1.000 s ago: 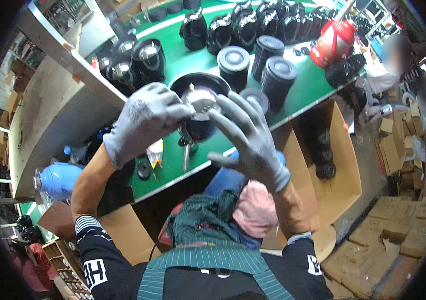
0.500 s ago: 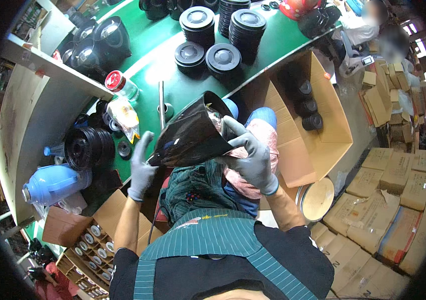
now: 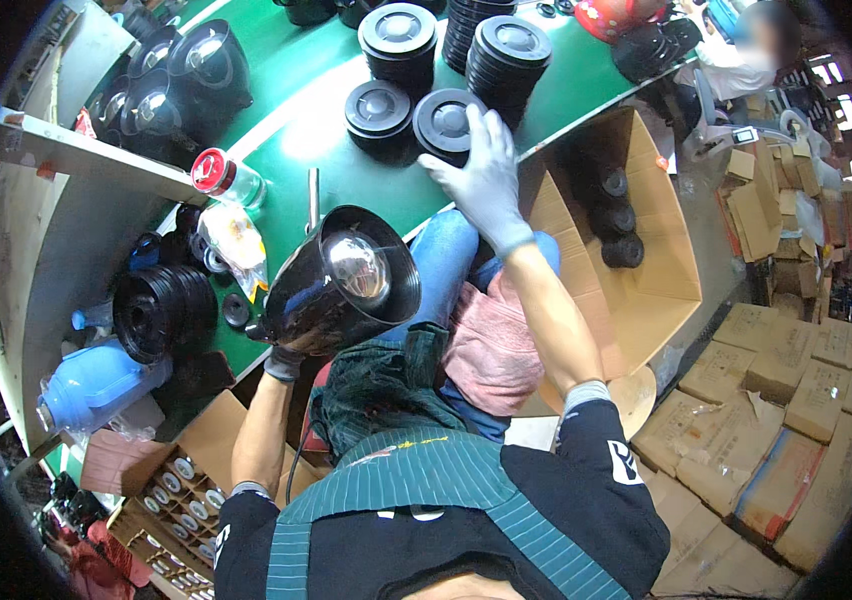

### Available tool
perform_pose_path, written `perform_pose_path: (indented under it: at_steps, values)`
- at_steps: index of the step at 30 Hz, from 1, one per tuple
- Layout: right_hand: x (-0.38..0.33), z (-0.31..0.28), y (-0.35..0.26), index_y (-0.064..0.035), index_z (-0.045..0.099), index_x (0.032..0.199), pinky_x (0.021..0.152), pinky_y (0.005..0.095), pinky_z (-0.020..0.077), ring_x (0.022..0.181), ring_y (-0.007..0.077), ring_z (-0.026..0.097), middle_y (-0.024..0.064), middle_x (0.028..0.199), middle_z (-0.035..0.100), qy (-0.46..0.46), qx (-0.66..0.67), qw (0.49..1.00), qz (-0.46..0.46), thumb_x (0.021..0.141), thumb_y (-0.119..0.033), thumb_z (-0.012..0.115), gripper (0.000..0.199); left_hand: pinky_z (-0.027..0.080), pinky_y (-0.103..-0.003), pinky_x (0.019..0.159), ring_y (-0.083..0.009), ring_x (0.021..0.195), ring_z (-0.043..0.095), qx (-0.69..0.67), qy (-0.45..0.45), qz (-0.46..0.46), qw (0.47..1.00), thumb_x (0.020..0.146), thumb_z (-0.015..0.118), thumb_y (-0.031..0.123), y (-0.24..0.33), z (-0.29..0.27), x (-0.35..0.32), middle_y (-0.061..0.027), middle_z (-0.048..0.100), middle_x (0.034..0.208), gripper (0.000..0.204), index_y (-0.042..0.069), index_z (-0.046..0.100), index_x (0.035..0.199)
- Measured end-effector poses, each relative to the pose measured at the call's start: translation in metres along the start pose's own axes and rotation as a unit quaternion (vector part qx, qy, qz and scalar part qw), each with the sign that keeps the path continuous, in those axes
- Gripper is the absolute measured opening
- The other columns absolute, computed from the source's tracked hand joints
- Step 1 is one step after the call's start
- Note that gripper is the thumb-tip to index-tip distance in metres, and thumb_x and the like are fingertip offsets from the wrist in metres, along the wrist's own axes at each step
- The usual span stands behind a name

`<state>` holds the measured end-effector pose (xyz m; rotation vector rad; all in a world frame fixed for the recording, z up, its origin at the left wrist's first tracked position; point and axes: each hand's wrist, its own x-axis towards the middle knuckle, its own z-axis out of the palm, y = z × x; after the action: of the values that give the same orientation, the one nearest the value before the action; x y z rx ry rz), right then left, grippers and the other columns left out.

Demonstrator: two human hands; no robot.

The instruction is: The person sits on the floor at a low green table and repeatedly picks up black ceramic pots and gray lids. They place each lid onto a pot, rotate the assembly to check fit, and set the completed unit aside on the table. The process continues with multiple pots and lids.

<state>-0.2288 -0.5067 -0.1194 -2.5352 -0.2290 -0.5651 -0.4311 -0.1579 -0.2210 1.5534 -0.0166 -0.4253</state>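
Note:
My left hand [image 3: 287, 364], in a grey glove, holds a glossy black jug body [image 3: 296, 300] from beneath, and its fingers are mostly hidden. The jug is tilted with its wide mouth toward the right. Inside it shows a shiny silver liner [image 3: 358, 268]. My right hand [image 3: 486, 185], gloved too, is stretched out over the table edge with its fingers apart. Its fingertips overlap the edge of a black round lid [image 3: 443, 122]; whether they touch it I cannot tell. A second lid stack [image 3: 378, 108] and taller stacks of lids [image 3: 398, 32] stand beside it.
A metal rod [image 3: 314, 195] stands upright behind the jug. To the left are a red-capped clear jar [image 3: 226, 175], a blue jug [image 3: 106, 378] and black ring-shaped parts [image 3: 151, 305]. An open cardboard box [image 3: 661, 260] with black parts lies at right, near stacked cartons [image 3: 746, 440].
My right hand has let go of the jug body and moved up and forward to the lids. The jug has shifted left and down in my left hand, its mouth now turned into view.

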Motion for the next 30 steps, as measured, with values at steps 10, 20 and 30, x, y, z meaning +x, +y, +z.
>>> perform_pose_path:
  at_steps: [10, 20, 30]
  values:
    - [0.006, 0.013, -0.005, -0.0132, 0.061, 0.156, 0.119, 0.0547, 0.0392, 0.139, 0.0478, 0.046, 0.0297, 0.153, 0.048, -0.002, 0.026, 0.999, -0.029, 0.08, -0.05, 0.09, 0.089, 0.039, -0.045, 0.128, -0.027, 0.148, 0.053, -0.001, -0.001, -0.022, 1.0, 0.1, 0.077, 0.018, -0.044, -0.011, -0.018, -0.0126, 0.056, 0.162, 0.067, 0.01, 0.051, 0.162]
    - [-0.107, -0.085, -0.057, -0.0204, 0.056, 0.162, 0.126, 0.0611, 0.0261, 0.155, 0.0538, 0.032, 0.034, 0.169, 0.03, -0.139, 0.36, 0.902, -0.194, 0.084, -0.075, 0.077, 0.097, 0.036, -0.046, 0.131, -0.0258, 0.154, 0.047, 0.101, -0.119, 0.082, 0.984, 0.114, 0.059, 0.027, -0.006, 0.01, 0.004, -0.0089, 0.05, 0.167, 0.055, 0.015, 0.047, 0.166]
    - [-0.154, -0.113, -0.065, -0.0176, 0.058, 0.16, 0.126, 0.06, 0.026, 0.153, 0.0508, 0.036, 0.0322, 0.17, 0.032, -0.05, 0.407, 0.896, -0.171, 0.106, -0.073, 0.049, 0.078, 0.051, -0.045, 0.114, -0.0288, 0.129, 0.066, -0.025, -0.095, 0.028, 0.995, 0.108, 0.062, 0.025, 0.042, 0.018, -0.008, -0.0148, 0.068, 0.143, 0.044, 0.007, 0.063, 0.148]
